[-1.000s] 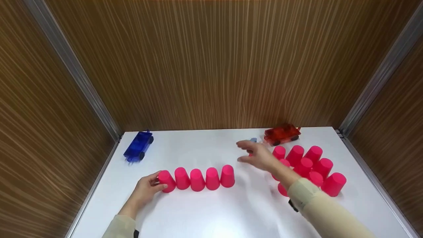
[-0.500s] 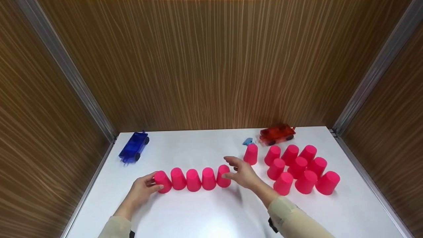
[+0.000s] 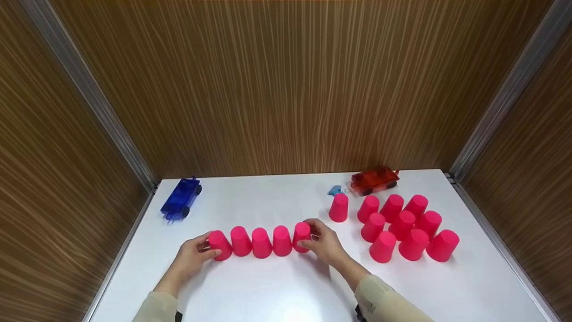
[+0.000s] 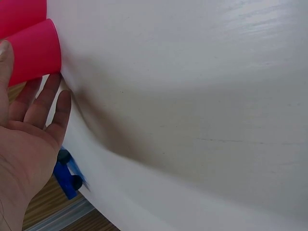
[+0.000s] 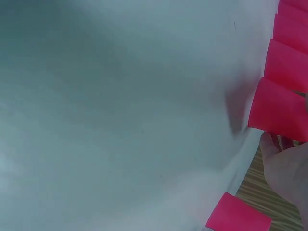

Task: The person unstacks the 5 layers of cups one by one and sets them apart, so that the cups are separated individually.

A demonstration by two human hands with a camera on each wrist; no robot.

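Observation:
Several pink cups stand upside down in a row across the table in the head view. At the row's left end my left hand [image 3: 190, 258] holds the outermost pink cup [image 3: 220, 246], thumb in front and fingers behind. In the left wrist view that cup [image 4: 36, 53] sits between thumb and fingers. My right hand [image 3: 328, 245] grips the right-end pink cup [image 3: 301, 236] in the same way. The right wrist view shows this cup [image 5: 276, 108] beside its neighbour, with part of the hand [image 5: 288, 168] behind it. Between them are the middle cups [image 3: 262, 243].
To the right stands a cluster of upturned pink cups [image 3: 402, 226], with a single cup [image 3: 338, 208] apart from it. Behind lie a small light-blue object [image 3: 335, 190] and a red toy car [image 3: 374, 180]. A blue toy car [image 3: 181, 198] is at back left. Wood-patterned walls [image 3: 286, 89] enclose the table.
My right hand has come left from near the single cup to the right end of the row and taken hold of the end cup. The left hand keeps its hold.

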